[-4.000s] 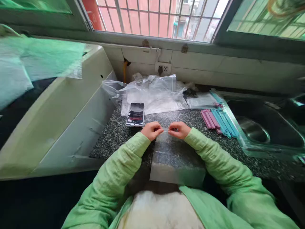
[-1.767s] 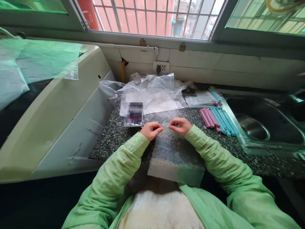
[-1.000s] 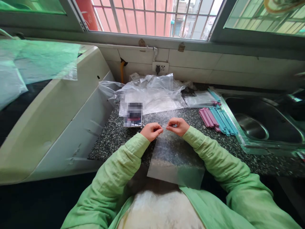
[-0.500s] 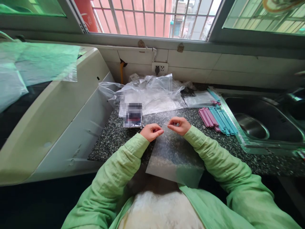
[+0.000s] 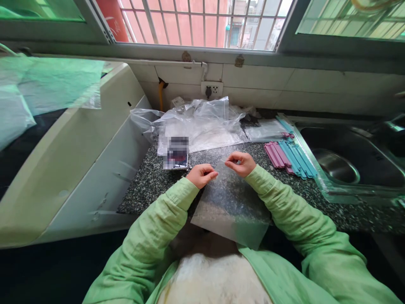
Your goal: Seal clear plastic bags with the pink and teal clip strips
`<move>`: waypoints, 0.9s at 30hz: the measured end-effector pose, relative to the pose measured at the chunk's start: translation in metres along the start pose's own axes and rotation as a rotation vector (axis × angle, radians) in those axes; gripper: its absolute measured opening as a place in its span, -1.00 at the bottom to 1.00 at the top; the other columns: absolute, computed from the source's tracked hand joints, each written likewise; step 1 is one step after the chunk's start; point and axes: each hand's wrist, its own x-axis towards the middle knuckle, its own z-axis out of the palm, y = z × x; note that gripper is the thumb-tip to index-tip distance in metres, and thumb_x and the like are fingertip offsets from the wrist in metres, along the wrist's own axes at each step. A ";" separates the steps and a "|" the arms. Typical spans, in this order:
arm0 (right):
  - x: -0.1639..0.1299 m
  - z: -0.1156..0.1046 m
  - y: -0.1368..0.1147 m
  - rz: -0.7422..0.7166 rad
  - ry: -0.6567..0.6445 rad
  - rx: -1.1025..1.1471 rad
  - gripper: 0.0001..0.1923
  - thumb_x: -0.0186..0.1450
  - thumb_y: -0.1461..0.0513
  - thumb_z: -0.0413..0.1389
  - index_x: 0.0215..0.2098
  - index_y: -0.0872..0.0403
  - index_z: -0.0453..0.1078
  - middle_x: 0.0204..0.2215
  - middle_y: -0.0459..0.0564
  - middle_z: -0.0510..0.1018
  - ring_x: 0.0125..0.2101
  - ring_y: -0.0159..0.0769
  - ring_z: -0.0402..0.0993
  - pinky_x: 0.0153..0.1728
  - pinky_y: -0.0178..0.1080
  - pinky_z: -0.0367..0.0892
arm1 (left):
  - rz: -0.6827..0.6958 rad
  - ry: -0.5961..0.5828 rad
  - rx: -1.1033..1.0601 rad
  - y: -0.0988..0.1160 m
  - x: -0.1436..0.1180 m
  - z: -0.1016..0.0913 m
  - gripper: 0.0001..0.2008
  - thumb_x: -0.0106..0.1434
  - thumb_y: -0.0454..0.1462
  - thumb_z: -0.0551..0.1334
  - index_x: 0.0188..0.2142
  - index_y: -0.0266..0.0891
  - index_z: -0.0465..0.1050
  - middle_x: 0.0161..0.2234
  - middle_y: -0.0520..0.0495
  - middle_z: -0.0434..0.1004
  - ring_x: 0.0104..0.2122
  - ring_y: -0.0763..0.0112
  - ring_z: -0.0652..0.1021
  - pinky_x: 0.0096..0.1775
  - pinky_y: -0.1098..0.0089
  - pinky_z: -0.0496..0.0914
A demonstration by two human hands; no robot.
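A clear, frosted-looking plastic bag point(image 5: 232, 202) hangs from the worktop over its front edge, towards my body. My left hand point(image 5: 202, 175) is closed in a pinch at the bag's upper left edge. To the right, my right hand point(image 5: 242, 164) pinches the bag's upper edge, thumb against fingertips. The two hands are a short gap apart, and the bag's top corner shows between them. Whether the bag's mouth is parted cannot be made out.
Crumpled clear plastic bags point(image 5: 202, 126) lie behind the hands. A phone-like item point(image 5: 179, 154), partly blurred, stands at left. Pink strips point(image 5: 277, 155) and blue strips point(image 5: 297, 159) lie beside the steel sink point(image 5: 319, 181). A white appliance point(image 5: 95, 160) borders the left.
My right hand has moved slightly up and to the right along the bag's top. The bag's lower edge has shifted a little left. My left hand has hardly moved.
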 end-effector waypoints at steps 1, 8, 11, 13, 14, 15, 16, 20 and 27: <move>0.000 0.000 0.001 -0.006 0.005 -0.005 -0.83 0.06 0.20 0.07 -0.62 0.14 0.33 -0.68 -0.11 0.34 -0.64 -0.50 0.17 -0.59 -0.40 0.13 | 0.007 0.000 0.005 0.000 0.000 0.000 -0.70 0.09 -0.18 0.11 -0.65 -0.34 0.35 -0.67 0.07 0.22 -0.62 0.61 0.25 -0.53 0.52 0.16; 0.000 0.002 0.006 -0.037 0.015 -0.053 -0.83 0.06 0.21 0.08 -0.63 0.14 0.34 -0.69 -0.10 0.36 -0.64 -0.50 0.19 -0.60 -0.40 0.13 | 0.023 -0.017 0.017 -0.001 0.000 0.001 -0.70 0.09 -0.20 0.11 -0.65 -0.34 0.36 -0.67 0.06 0.21 -0.62 0.60 0.26 -0.51 0.51 0.16; -0.001 0.003 0.006 -0.049 0.020 -0.057 -0.83 0.07 0.21 0.07 -0.62 0.13 0.34 -0.69 -0.10 0.37 -0.64 -0.50 0.20 -0.60 -0.40 0.14 | 0.000 -0.019 0.007 -0.001 -0.001 0.000 -0.70 0.09 -0.19 0.11 -0.65 -0.35 0.36 -0.66 0.05 0.23 -0.61 0.59 0.28 -0.51 0.51 0.16; -0.001 0.003 0.005 -0.071 0.023 -0.059 -0.84 0.07 0.22 0.07 -0.62 0.13 0.34 -0.69 -0.10 0.37 -0.64 -0.49 0.21 -0.59 -0.40 0.14 | -0.021 -0.026 -0.013 -0.002 -0.001 0.000 -0.70 0.08 -0.19 0.11 -0.65 -0.35 0.36 -0.66 0.05 0.24 -0.61 0.59 0.28 -0.51 0.51 0.16; -0.001 0.003 0.004 -0.085 0.024 -0.059 -0.83 0.07 0.22 0.07 -0.62 0.13 0.34 -0.69 -0.10 0.37 -0.63 -0.49 0.21 -0.58 -0.40 0.15 | -0.032 -0.030 -0.024 -0.002 -0.001 0.000 -0.71 0.07 -0.19 0.11 -0.65 -0.35 0.36 -0.66 0.05 0.25 -0.61 0.59 0.28 -0.52 0.51 0.16; -0.002 0.003 0.003 -0.101 0.024 -0.060 -0.83 0.08 0.22 0.07 -0.62 0.13 0.34 -0.69 -0.10 0.37 -0.63 -0.49 0.21 -0.58 -0.39 0.15 | -0.043 -0.033 -0.036 -0.003 -0.001 0.000 -0.71 0.07 -0.18 0.11 -0.65 -0.35 0.36 -0.66 0.04 0.25 -0.62 0.59 0.28 -0.52 0.51 0.16; -0.002 0.002 0.002 -0.119 0.022 -0.060 -0.83 0.08 0.22 0.06 -0.62 0.13 0.33 -0.69 -0.10 0.36 -0.63 -0.48 0.21 -0.57 -0.39 0.16 | -0.055 -0.036 -0.049 -0.004 -0.001 0.000 -0.71 0.06 -0.18 0.11 -0.65 -0.35 0.36 -0.66 0.04 0.25 -0.62 0.59 0.28 -0.52 0.51 0.16; -0.002 0.001 -0.001 -0.189 0.008 -0.086 -0.81 0.11 0.22 0.04 -0.63 0.11 0.31 -0.70 -0.10 0.35 -0.62 -0.47 0.21 -0.54 -0.37 0.17 | -0.113 -0.042 -0.095 -0.006 -0.002 0.001 -0.70 0.03 -0.16 0.12 -0.65 -0.36 0.36 -0.66 0.04 0.26 -0.62 0.58 0.27 -0.53 0.51 0.16; -0.002 -0.002 -0.002 -0.267 0.034 -0.127 -0.83 0.12 0.23 0.04 -0.61 0.10 0.30 -0.68 -0.09 0.35 -0.60 -0.45 0.21 -0.50 -0.34 0.18 | -0.206 -0.062 -0.158 -0.008 -0.002 0.003 -0.67 0.00 -0.09 0.15 -0.63 -0.35 0.36 -0.68 0.05 0.27 -0.65 0.60 0.25 -0.55 0.52 0.14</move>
